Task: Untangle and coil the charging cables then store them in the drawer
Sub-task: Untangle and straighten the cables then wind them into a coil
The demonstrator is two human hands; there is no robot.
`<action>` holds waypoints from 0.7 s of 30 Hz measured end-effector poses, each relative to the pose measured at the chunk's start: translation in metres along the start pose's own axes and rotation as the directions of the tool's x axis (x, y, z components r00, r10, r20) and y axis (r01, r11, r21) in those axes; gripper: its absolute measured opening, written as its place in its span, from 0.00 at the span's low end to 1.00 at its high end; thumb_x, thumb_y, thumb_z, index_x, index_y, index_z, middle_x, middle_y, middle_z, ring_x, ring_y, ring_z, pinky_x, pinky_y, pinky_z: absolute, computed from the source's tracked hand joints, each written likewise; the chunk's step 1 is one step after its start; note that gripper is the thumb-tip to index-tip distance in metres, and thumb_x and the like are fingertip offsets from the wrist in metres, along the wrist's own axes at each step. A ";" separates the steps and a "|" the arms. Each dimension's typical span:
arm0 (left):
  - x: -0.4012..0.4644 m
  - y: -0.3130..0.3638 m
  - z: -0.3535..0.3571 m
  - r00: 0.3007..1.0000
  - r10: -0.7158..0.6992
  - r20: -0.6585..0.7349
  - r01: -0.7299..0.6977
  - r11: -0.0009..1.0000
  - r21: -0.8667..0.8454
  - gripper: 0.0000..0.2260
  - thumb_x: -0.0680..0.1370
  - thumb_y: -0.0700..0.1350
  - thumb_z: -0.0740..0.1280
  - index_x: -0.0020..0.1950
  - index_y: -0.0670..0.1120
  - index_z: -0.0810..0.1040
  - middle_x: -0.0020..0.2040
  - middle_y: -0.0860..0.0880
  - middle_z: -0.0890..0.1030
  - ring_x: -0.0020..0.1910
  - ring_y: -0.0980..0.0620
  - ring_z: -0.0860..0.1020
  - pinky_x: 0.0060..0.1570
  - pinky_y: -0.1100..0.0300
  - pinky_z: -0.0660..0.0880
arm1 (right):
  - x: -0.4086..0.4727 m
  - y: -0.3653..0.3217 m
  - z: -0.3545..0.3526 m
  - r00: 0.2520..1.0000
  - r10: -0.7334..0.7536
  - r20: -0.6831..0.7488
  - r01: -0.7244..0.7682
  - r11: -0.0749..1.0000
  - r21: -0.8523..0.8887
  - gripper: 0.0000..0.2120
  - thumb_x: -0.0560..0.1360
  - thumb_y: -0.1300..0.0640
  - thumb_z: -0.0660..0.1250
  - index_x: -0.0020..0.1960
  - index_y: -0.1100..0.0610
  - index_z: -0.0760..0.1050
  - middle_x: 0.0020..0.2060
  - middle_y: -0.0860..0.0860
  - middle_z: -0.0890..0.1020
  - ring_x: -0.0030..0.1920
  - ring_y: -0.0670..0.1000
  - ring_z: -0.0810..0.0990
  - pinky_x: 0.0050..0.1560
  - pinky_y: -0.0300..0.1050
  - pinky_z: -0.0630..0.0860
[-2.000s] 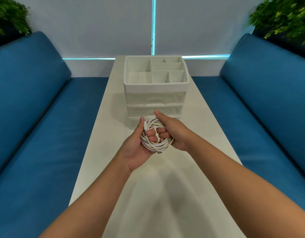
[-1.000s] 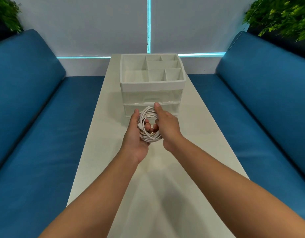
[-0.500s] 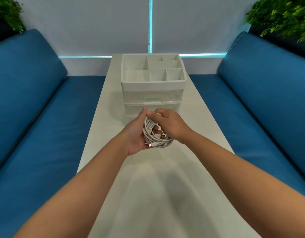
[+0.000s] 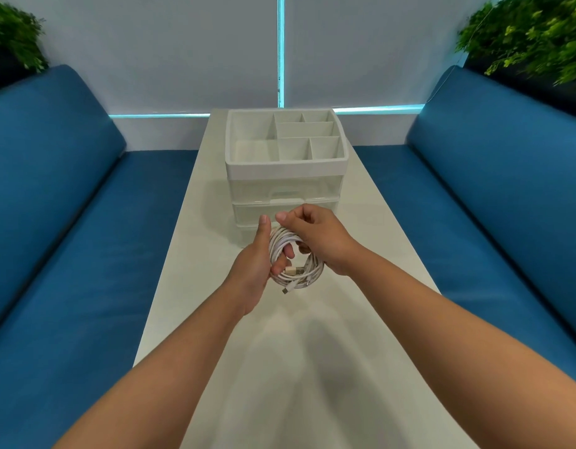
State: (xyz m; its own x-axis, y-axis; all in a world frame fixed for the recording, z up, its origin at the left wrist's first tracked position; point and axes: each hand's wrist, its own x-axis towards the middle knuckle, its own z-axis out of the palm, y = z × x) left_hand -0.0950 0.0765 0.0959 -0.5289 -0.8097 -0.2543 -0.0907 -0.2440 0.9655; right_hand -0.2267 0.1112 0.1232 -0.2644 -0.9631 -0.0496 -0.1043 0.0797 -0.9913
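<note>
Just below the middle of the frame, both hands hold a coil of white charging cables (image 4: 294, 264) in the air above a long white table (image 4: 371, 241). The left hand (image 4: 252, 270) grips the coil's left side, thumb pointing up and fingers curled through the loop. The right hand (image 4: 319, 238) comes over the top of the coil, its fingers curled round the upper strands. Two plug ends stick out at the coil's lower edge, one of them metal. Directly behind the hands, in the centre of the frame, stands a white plastic drawer unit (image 4: 285, 171) with an open divided tray on top and clear drawers below, all pushed in; the upper drawer (image 4: 285, 191) shows a recessed handle, while the hands and the coil cover much of the lower drawer fronts. Blue sofa cushions (image 4: 63, 222) run along both sides of the table. Green plants (image 4: 533, 30) fill the upper right and upper left corners. A pale wall with a thin glowing cyan strip (image 4: 281, 50) closes the top of the frame.
</note>
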 end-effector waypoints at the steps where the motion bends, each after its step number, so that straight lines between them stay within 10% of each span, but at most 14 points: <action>1: 0.001 0.000 -0.001 1.000 0.007 -0.007 -0.007 0.999 0.038 0.34 0.78 0.70 0.47 0.32 0.47 0.78 0.31 0.44 0.69 0.28 0.52 0.67 0.47 0.51 0.67 | 0.000 -0.001 0.000 1.000 -0.003 -0.015 0.003 1.000 0.012 0.13 0.74 0.49 0.71 0.45 0.59 0.75 0.33 0.57 0.76 0.31 0.51 0.72 0.30 0.40 0.68; 10: 0.000 0.003 0.003 0.998 -0.062 -0.032 0.042 0.902 -0.430 0.24 0.79 0.62 0.59 0.41 0.42 0.77 0.23 0.50 0.68 0.33 0.51 0.68 0.43 0.55 0.70 | -0.001 -0.011 0.001 0.996 -0.046 -0.075 0.041 0.997 -0.068 0.18 0.75 0.42 0.67 0.43 0.58 0.76 0.38 0.52 0.78 0.39 0.48 0.76 0.45 0.43 0.74; 15: 0.004 0.005 -0.006 0.989 -0.080 -0.124 0.002 0.846 -0.533 0.24 0.79 0.63 0.60 0.45 0.41 0.78 0.27 0.46 0.69 0.34 0.50 0.74 0.56 0.49 0.75 | -0.011 -0.003 0.003 0.996 0.084 0.007 -0.083 0.993 -0.078 0.22 0.75 0.36 0.61 0.60 0.50 0.72 0.53 0.46 0.80 0.54 0.47 0.79 0.53 0.44 0.75; 21: 0.000 0.002 -0.004 0.996 -0.037 -0.079 -0.003 0.888 -0.460 0.22 0.80 0.61 0.58 0.45 0.42 0.77 0.27 0.48 0.68 0.32 0.52 0.71 0.55 0.52 0.73 | -0.014 0.012 0.019 0.987 -0.007 -0.160 -0.006 0.996 -0.084 0.15 0.80 0.44 0.60 0.49 0.56 0.72 0.36 0.48 0.75 0.32 0.43 0.74 0.33 0.33 0.70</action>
State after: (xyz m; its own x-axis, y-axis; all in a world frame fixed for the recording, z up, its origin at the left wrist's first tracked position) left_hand -0.0920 0.0737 0.0978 -0.4567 -0.8397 -0.2938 0.3089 -0.4594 0.8328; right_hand -0.2058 0.1204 0.1099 -0.4138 -0.9101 -0.0223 -0.1828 0.1071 -0.9773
